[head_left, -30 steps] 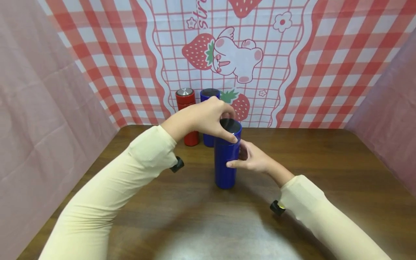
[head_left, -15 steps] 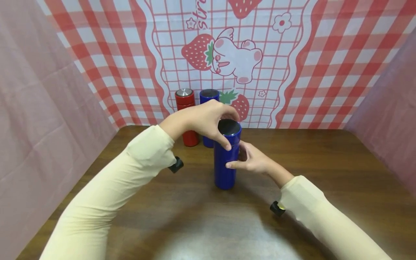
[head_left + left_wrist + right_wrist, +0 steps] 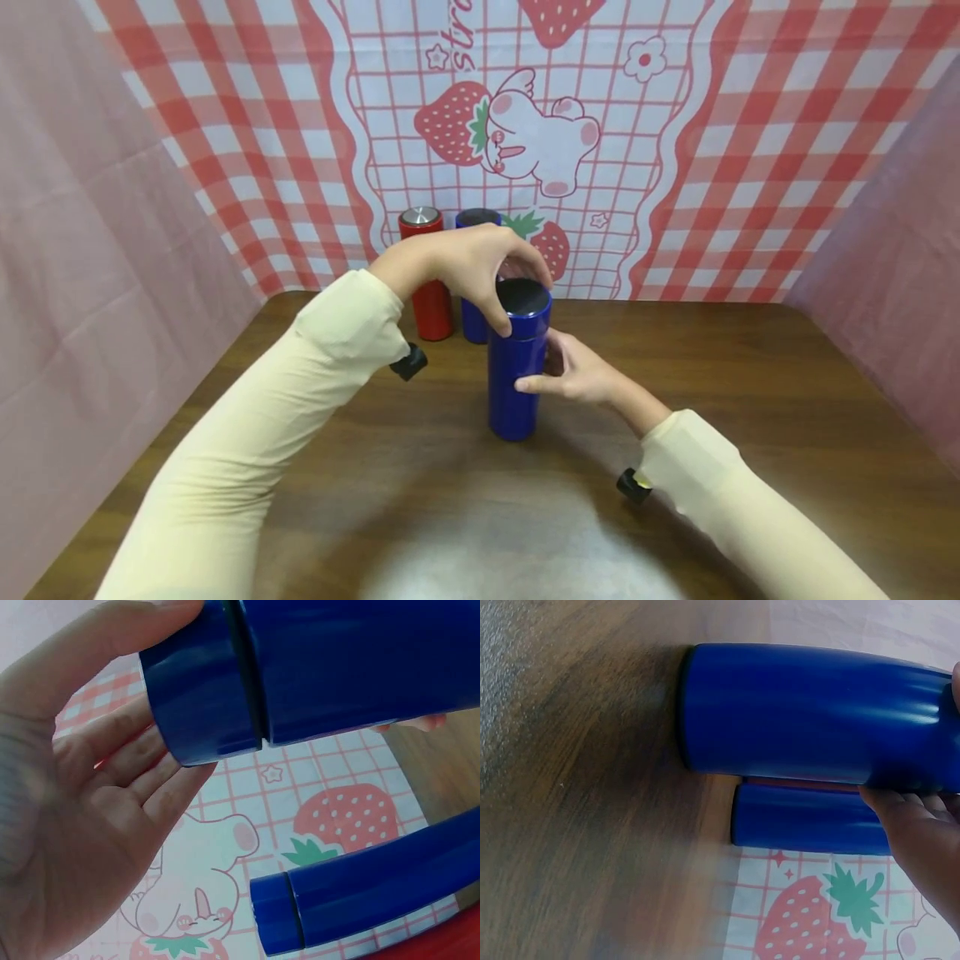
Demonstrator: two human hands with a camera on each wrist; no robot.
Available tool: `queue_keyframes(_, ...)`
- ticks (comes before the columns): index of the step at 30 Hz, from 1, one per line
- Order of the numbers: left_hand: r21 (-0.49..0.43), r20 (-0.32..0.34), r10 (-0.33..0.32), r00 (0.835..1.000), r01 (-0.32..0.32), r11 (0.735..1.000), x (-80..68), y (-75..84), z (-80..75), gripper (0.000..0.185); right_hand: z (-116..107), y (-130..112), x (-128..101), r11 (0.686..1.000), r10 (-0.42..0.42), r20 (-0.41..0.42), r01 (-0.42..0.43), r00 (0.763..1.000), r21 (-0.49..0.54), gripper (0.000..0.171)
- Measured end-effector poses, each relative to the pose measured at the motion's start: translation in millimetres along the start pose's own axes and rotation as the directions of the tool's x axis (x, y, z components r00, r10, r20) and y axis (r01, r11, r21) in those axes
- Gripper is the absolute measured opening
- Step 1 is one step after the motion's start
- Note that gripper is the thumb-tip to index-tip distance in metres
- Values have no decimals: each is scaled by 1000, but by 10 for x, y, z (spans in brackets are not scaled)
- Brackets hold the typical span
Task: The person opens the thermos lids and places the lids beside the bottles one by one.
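A tall blue thermos flask (image 3: 512, 400) stands upright on the wooden table in the head view. My left hand (image 3: 480, 258) comes over from the left and holds its blue lid (image 3: 195, 690) between thumb and fingers. A thin dark seam separates lid and body in the left wrist view. Lower down, my right hand (image 3: 581, 371) grips the body from the right, thumb across the front. Part of that hand's fingers is hidden behind the flask.
Behind the held flask, a second blue thermos (image 3: 472, 321) and a red thermos (image 3: 433, 312) with a silver top stand side by side. A strawberry-print cloth (image 3: 630, 183) hangs at the table's back edge, with pink cloth (image 3: 112, 250) on the sides.
My left thumb has swung leftward round the lid from the front right, and the fingers have shifted round to the right. The right hand keeps its hold; the flask stays in place.
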State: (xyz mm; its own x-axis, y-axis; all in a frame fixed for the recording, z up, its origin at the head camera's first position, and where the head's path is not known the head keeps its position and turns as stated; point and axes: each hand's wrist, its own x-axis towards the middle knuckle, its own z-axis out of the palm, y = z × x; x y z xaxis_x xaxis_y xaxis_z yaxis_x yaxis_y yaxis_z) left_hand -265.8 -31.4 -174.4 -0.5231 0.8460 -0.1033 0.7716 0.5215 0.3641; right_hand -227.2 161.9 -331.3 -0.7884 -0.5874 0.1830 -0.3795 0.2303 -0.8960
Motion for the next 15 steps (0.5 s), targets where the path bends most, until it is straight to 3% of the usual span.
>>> queue_keyframes(15, 75, -50, -1, 999, 5, 997, -33, 4, -11, 59, 1, 23, 4, 1000, 0, -10, 0, 1000, -22, 65)
